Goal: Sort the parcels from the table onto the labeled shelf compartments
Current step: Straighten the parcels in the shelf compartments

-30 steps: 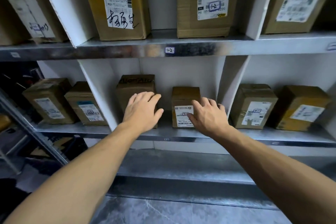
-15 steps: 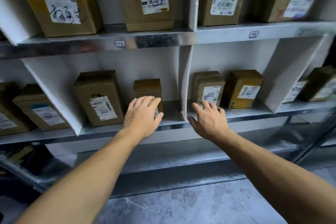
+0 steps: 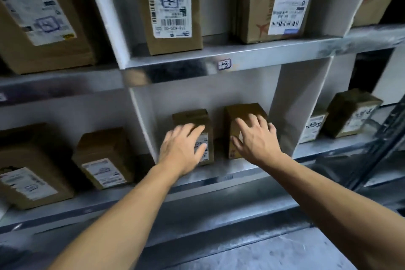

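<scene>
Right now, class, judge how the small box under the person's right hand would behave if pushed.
The box probably stays stiff: its cardboard edges look square. Standing upright on a narrow base, it might tip if pushed high. On the smooth metal shelf it would likely slide easily.

left parcel (image 3: 191, 116), right parcel (image 3: 242, 112) side by side, one compartment (image 3: 186, 96) | left hand (image 3: 182, 151), right hand (image 3: 256, 143) before them

- Grey veined floor (image 3: 274, 252): I see it at 6 o'clock, filling the lower edge of my view.
- Dark slanted metal struts (image 3: 388, 136): at 3 to 4 o'clock, blurred, detail unclear.
</scene>
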Available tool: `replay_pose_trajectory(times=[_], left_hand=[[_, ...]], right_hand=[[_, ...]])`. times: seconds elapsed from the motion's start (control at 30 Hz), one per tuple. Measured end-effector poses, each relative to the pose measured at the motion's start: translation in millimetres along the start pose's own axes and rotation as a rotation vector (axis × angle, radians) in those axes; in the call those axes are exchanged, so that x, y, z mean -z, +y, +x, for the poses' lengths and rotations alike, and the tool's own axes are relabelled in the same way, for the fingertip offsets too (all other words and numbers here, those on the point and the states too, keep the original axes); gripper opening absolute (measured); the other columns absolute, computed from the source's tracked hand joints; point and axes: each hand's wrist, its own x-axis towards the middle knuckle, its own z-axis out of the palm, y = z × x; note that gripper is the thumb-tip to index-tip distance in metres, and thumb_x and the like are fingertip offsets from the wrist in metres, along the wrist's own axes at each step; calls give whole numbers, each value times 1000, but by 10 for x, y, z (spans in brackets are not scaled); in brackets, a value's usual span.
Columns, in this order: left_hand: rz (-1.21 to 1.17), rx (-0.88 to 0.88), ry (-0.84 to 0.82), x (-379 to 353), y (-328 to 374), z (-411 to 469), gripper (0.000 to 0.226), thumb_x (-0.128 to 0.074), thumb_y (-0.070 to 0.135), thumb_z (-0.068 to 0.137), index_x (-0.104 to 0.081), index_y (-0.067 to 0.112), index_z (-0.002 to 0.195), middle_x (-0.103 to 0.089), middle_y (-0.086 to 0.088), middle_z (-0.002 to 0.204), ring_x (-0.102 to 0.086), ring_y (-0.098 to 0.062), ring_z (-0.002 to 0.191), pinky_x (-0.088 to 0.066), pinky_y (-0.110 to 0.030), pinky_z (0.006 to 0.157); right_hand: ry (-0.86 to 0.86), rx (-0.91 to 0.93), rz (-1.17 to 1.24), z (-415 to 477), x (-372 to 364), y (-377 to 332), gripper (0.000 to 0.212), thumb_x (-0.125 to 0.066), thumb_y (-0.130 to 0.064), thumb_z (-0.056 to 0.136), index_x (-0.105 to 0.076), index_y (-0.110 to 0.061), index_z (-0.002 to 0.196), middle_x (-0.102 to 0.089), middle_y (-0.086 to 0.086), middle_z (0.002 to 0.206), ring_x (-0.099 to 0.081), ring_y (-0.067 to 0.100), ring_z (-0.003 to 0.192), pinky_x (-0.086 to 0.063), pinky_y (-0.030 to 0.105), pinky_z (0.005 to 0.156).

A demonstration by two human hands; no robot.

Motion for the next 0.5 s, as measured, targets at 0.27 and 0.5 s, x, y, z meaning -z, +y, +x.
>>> replay_pose_trajectory(times=[0.27, 0.5], left_hand=[[55, 148, 13, -380, 211, 555, 61, -55, 52, 88, -40, 34, 144, -40, 6, 146, -38, -29, 130, -34, -44, 107], [91, 214, 31, -471, 227, 635, 60, -64, 43, 84, -48, 29, 141, -47, 2, 137, -44, -35, 124, -38, -50, 104]], right_hand=[[-115, 65, 51, 610, -250, 625, 59, -46, -63, 93, -32, -41, 146, -30, 8, 154, -21, 38, 144, -30, 72, 103], [-82, 120, 160, 729, -425, 714, 52, -56, -56, 91, -46, -35, 138, -36, 8, 147, -26, 40, 140, -39, 66, 102]])
